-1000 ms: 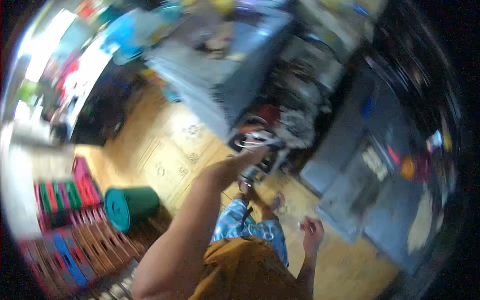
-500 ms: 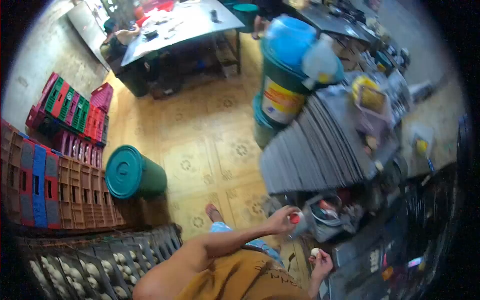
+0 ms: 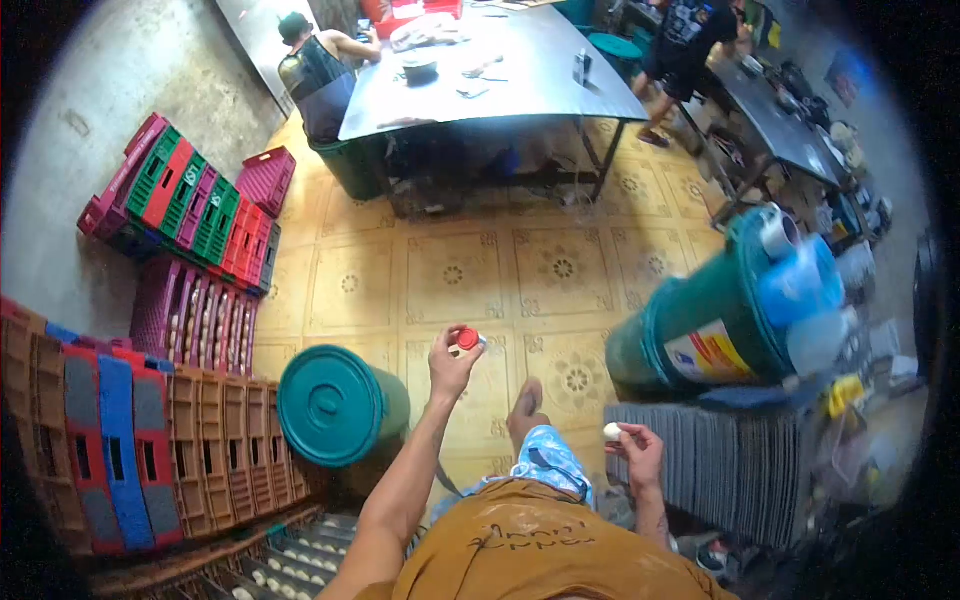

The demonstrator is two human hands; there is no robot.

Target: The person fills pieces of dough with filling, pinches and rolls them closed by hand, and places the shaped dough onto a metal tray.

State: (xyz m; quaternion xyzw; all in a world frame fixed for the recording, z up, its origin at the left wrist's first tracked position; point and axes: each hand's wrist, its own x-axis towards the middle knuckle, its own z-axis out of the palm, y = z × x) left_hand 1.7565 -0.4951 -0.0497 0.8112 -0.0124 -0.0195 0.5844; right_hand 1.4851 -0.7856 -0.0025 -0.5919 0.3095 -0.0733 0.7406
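My left hand is wrapped round a small white container with a red lid, held out over the tiled floor in the middle of the view. The container's lower part is hidden by my fingers. Lower down on the right, my right hand pinches a small round white ball, which looks like dough. That hand hovers beside a stack of grey trays, seemingly apart from it.
A lidded green bin stands on the left, near stacked brown crates and coloured crates. Racked trays hold white balls at lower left. A large green barrel is on the right. Two people are by the metal table.
My view has swung to the left, toward the table and crates. Both hands have turned away from the tray stack and bucket, still holding the red-lidded container and the ball.
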